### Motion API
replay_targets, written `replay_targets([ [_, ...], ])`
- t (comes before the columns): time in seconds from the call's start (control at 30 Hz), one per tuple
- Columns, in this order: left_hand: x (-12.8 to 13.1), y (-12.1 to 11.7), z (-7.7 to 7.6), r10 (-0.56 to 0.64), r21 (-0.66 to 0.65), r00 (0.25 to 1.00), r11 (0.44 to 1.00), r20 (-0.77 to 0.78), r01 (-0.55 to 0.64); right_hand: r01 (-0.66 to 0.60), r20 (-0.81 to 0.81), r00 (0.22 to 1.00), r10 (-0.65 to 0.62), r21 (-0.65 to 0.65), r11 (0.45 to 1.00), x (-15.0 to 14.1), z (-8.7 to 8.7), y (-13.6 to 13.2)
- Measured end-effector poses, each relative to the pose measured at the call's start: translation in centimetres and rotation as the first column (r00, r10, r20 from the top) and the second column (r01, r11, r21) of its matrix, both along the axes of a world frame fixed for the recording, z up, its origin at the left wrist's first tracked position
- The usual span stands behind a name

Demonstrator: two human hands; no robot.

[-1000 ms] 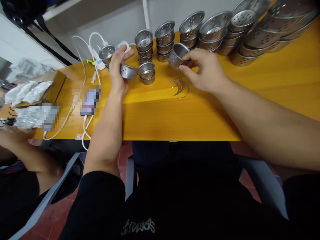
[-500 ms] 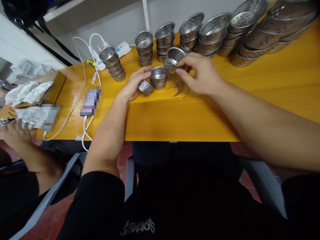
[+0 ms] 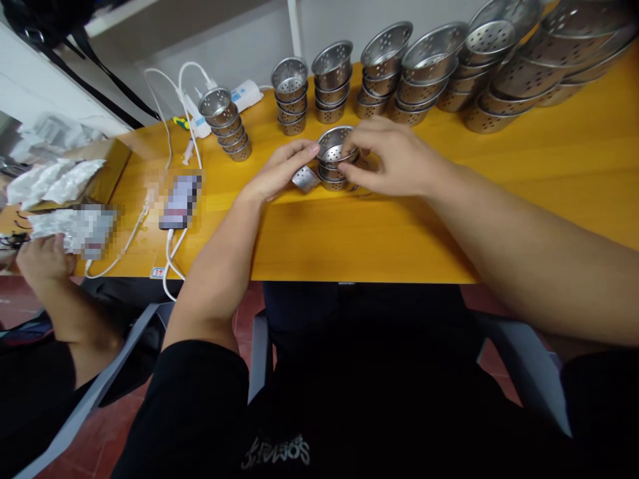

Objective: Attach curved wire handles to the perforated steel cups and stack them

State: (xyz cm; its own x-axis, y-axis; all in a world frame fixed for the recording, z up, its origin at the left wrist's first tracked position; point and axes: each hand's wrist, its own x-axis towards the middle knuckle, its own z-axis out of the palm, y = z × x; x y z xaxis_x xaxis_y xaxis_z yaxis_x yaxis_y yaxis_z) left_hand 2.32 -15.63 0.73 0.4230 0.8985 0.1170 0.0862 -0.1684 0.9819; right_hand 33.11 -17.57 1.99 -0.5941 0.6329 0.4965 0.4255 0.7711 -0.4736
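A short stack of small perforated steel cups stands on the yellow table in front of me. My right hand is closed round the top cup of that stack, fingers on its rim. My left hand lies beside the stack with fingers stretched out, its fingertips touching the stack's left side. Just under those fingers a single small cup lies tipped on its side. The bent wires seen under my right hand are mostly hidden.
Stacks of perforated steel cups and larger strainer bowls line the table's far edge. A small stack leans at the left, near a power strip and white cables. A phone lies left. Another person's hand holds wrapping at far left.
My right hand has brought its cup down from the air onto the small stack. My left hand came down from the far stack, set its cups on the table and slid right.
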Motion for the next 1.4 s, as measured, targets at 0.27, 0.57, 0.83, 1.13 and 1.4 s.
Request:
replay_targets([
  [0.27,0.5,-0.5,0.5,0.069,-0.029,0.997,0.997,0.018,-0.068,0.029,-0.087,0.996,-0.032,-0.033,0.999,-1.0,-2.8,2.0],
  [0.57,0.2,-0.1,0.3,0.145,-0.002,0.989,0.989,-0.005,-0.145,0.078,-0.166,0.983,-0.077,-0.001,0.997,-0.8,-3.4,3.0],
  [0.83,1.0,-2.0,1.7,0.046,-0.167,0.999,0.985,-0.019,-0.049,0.064,-0.186,0.981,-0.060,0.017,0.998,-1.4,-3.8,2.7],
  [1.13,-0.3,0.4,0.7,0.234,-0.060,0.972,0.971,0.030,-0.232,0.116,-0.256,0.954,-0.154,-0.157,0.981,0.7,-7.3,5.8],
  [1.4,0.5,-1.0,2.9,0.208,0.299,0.978,0.936,-0.036,-0.188,0.035,-0.279,0.958,-0.071,-0.132,0.991,-0.9,-4.1,2.7],
])
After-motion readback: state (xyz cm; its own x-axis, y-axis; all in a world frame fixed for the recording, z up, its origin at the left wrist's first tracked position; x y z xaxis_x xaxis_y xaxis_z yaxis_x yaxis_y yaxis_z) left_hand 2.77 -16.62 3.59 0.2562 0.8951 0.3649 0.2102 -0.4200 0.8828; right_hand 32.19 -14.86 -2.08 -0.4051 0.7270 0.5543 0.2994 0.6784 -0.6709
